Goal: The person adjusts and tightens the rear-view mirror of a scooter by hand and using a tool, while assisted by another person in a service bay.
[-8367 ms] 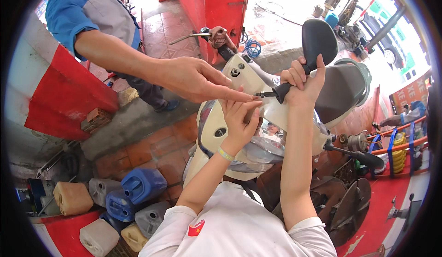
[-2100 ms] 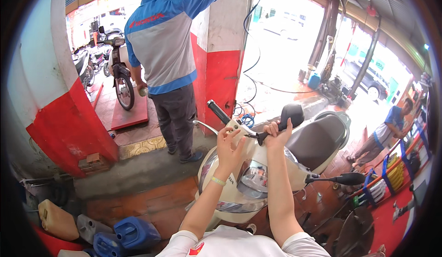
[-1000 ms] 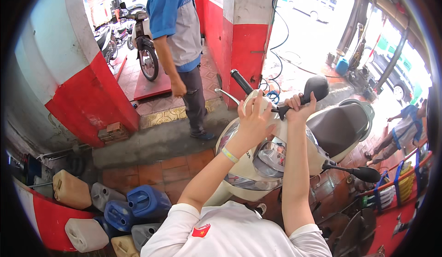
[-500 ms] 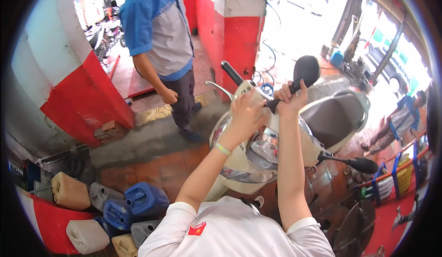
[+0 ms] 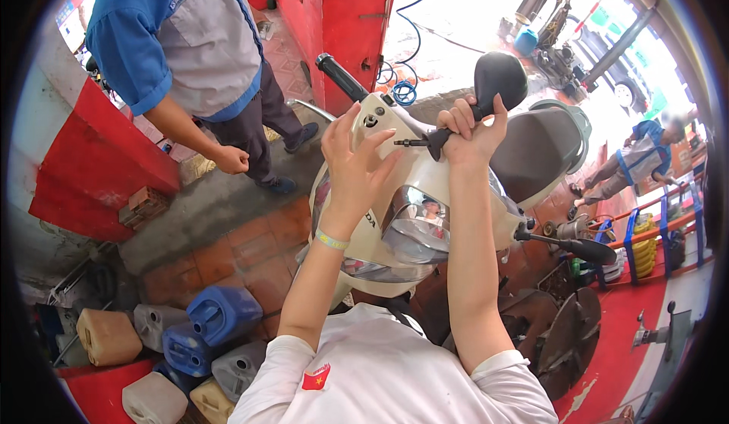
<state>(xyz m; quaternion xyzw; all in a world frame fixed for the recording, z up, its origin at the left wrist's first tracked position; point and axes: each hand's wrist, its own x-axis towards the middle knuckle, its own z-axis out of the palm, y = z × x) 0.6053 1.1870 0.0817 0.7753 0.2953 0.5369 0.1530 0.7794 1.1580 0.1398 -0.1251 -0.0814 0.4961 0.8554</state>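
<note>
A black rear-view mirror [image 5: 501,82] is raised over the front of a cream scooter [image 5: 421,169]. My right hand [image 5: 472,139] is wrapped round its stem just below the head. The stem's bare metal end [image 5: 410,143] points left, with a black rubber boot [image 5: 436,143] behind it, and appears free of the scooter. To the left of that end, my left hand [image 5: 355,158] is open with fingers spread, holding nothing, in front of the handlebar cover. Beyond it lie a black handlebar grip [image 5: 342,77] and a silver lever [image 5: 310,109]. The second mirror [image 5: 585,250] sticks out at the right.
A person in a blue and grey shirt [image 5: 209,67] stands close at the left; another person [image 5: 645,150] is at the far right. Plastic jerrycans [image 5: 224,314] crowd the lower left. A red pillar [image 5: 353,29] and a coiled blue hose [image 5: 404,92] are beyond the scooter.
My left hand has come away from the mirror's stem and spread its fingers, leaving the metal end showing. My right hand still holds the mirror. The whole view has shifted.
</note>
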